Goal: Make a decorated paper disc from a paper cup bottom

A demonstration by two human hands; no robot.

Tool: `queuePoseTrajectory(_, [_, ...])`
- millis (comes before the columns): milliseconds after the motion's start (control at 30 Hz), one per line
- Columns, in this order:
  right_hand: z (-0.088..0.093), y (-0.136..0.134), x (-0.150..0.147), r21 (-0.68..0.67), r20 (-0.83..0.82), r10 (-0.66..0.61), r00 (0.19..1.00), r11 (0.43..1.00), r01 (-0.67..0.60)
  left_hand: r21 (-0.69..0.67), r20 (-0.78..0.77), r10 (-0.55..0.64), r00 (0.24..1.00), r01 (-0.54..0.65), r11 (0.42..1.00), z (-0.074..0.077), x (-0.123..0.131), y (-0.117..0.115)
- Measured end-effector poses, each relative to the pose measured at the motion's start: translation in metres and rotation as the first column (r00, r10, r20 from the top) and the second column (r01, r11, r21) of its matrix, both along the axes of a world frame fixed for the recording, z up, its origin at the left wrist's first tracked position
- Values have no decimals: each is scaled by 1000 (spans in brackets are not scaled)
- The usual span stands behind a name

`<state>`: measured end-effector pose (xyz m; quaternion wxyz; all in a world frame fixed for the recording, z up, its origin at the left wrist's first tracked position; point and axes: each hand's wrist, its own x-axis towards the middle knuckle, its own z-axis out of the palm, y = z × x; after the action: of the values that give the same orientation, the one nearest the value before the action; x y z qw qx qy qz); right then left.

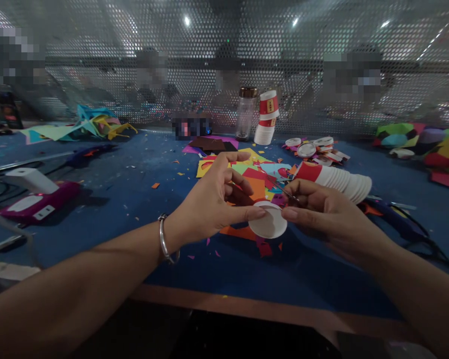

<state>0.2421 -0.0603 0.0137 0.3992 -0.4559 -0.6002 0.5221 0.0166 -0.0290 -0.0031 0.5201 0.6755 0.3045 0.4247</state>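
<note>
A round white paper disc [268, 222] is pinched at its upper left edge by my left hand [213, 199], thumb on top, with the other fingers curled above it. My right hand [324, 212] is closed on a pair of scissors [284, 189], whose thin metal blades point up and to the left over the coloured paper. The right thumb tip is beside the disc's right edge. Orange paper [239, 233] and a crimson scrap [264, 247] lie on the blue table beneath and around the disc.
Stacked paper cups [340, 182] lie on their side at the right, near a blue glue gun [400, 219]. Farther back stand a glass bottle [246, 114] and more cups [267, 119]. A magenta power strip [41, 203] is at the left. Behind is a perforated metal screen [194, 70].
</note>
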Motion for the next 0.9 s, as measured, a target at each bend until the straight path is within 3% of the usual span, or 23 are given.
queuePoseTrajectory(233, [2,-2,-5,42,-12,-18,1000,999,19,-2,52,17,999,-17,1000,0,4,-1])
queuePoseTrajectory(467, [3,-1,-5,-24,-83,-72,994,997,71,-173,134,-3,991,27,985,7,2,3])
queuePoseTrajectory(633, [3,0,-3,-30,-98,-88,991,996,85,-281,101,-74,992,100,955,6,-4,9])
queuePoseTrajectory(767, [2,0,-3,-11,-79,-62,995,998,61,-229,-21,-127,992,119,966,5,-6,9])
queuePoseTrajectory(900, [1,0,-2,-10,-77,-45,996,999,45,-190,-15,-181,983,175,966,5,-3,7])
